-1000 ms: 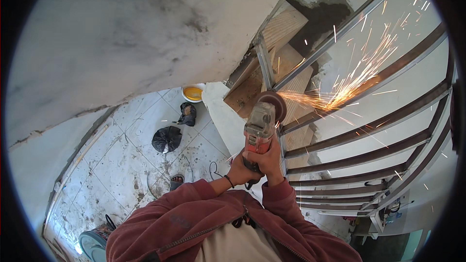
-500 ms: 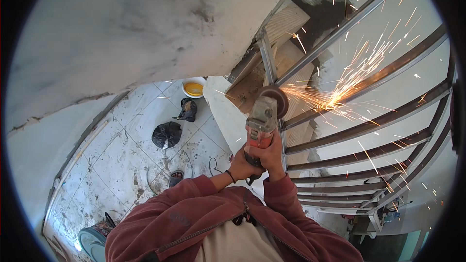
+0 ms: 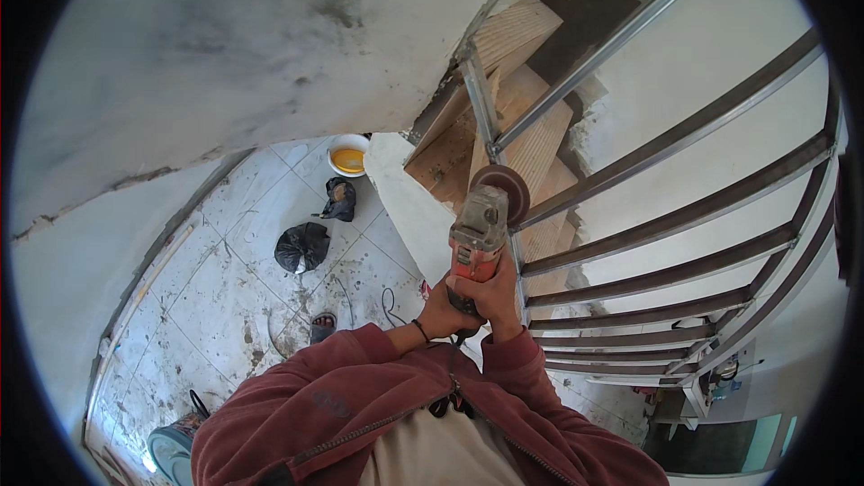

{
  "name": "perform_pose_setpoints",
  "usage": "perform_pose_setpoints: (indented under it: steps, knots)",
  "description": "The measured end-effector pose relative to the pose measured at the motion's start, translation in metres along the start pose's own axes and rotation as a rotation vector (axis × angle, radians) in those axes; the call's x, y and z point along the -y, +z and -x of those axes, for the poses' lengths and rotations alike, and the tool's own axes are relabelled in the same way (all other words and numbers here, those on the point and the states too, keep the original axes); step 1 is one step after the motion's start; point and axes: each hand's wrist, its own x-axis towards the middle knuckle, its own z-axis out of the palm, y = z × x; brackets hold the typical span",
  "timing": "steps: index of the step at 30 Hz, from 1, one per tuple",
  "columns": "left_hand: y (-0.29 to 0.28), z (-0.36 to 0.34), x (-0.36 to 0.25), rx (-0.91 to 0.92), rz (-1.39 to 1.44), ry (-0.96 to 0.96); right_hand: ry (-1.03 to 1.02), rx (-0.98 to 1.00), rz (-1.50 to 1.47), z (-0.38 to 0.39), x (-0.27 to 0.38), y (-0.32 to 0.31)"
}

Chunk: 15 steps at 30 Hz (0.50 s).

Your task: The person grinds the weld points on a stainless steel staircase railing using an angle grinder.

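From the head view, you hold one orange and grey angle grinder [image 3: 479, 232] out in front of your chest, both hands wrapped around its rear handle: your left hand [image 3: 443, 313] closed on it from the left, your right hand [image 3: 493, 295] clasped over it from the right, fingers curled tight on the body. Its single round disc [image 3: 505, 191] sits at the far end, just beside the metal railing [image 3: 684, 216], right where one upright post meets the slanted bars; you cannot tell whether disc and steel touch. Five long bars of the railing curve off to your right. Behind the post, wooden stair treads [image 3: 517, 81] climb. Below on the tiled floor [image 3: 207, 297] lie two black bags [image 3: 301, 246], one yellow-filled bowl [image 3: 348, 156] and one sandal [image 3: 322, 327].
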Motion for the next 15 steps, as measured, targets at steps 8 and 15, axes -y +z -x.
perform_pose_setpoints:
  steps: [8, 15]
  knots:
    - [-0.001, -0.010, 0.000, -0.002, -0.049, -0.005, -0.037, -0.026, 0.124, -0.010, 0.008, 0.000]
    - [-0.004, -0.012, 0.008, -0.019, -0.051, 0.008, -0.062, -0.028, 0.148, -0.012, 0.007, 0.000]
